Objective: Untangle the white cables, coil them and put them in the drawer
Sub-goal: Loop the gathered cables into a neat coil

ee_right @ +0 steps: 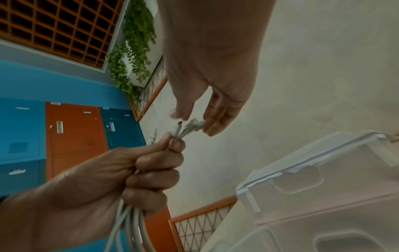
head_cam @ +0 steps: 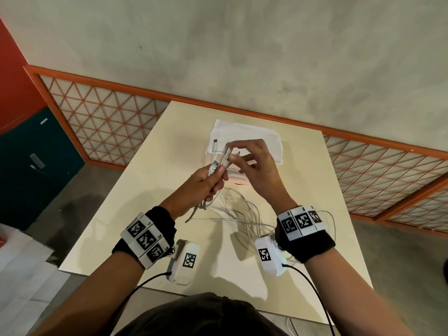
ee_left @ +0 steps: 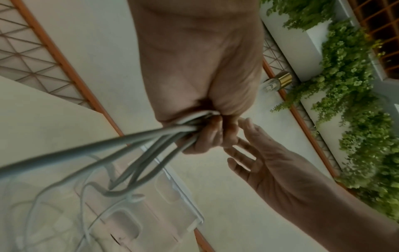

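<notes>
My left hand (head_cam: 213, 178) is raised over the table in a fist and grips a bundle of white cables (head_cam: 242, 214) just below their plug ends (head_cam: 215, 154). The loose lengths hang down into a tangle on the cream table (head_cam: 157, 202). In the right wrist view the plug ends (ee_right: 190, 126) fan out above the left hand (ee_right: 155, 162). My right hand (ee_right: 195, 119) has its thumb and fingers spread around them, fingertips (ee_right: 212, 127) touching one plug. A white translucent drawer unit (head_cam: 254, 137) stands behind both hands, and whether a drawer is pulled out is hidden.
The table ends close to the drawer unit at the back and at both sides. An orange lattice railing (head_cam: 109, 112) runs behind it. A teal cabinet (head_cam: 31, 166) stands on the left floor. Black leads trail from my wrist cameras (head_cam: 184, 258) toward my body.
</notes>
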A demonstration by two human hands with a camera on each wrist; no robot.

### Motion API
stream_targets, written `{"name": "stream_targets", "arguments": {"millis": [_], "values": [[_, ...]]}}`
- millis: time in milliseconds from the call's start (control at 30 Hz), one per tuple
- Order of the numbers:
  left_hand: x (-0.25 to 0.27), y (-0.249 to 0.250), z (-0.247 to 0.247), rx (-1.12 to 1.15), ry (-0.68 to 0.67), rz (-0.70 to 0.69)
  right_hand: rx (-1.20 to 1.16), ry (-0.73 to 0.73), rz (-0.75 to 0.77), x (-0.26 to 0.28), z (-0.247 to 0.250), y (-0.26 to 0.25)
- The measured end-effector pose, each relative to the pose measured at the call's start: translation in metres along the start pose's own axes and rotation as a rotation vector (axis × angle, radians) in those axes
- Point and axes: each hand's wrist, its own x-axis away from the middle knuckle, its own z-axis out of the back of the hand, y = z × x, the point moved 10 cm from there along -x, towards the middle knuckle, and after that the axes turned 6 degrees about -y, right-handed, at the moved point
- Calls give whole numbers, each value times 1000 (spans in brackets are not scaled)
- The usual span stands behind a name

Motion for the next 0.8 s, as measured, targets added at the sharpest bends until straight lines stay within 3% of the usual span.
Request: {"name": "stream_targets", "arguments": {"millis": [167,400,533,667,800], "values": [[-2,3,0,-53,33,-34,146,-40,13,-2,-1,4],[-7,-5,17,157,149,-44,-29,-135,-25,-3,-5,9],[-9,-10,40,159,241,-50,-182,-260,-87,5,-12,14],[-10,-6,36,97,145,-44,-310,-260,-102,1,-1,7],[-12,1,8,43,5,-27,-208,-166,-95,-17,11,3]]}}
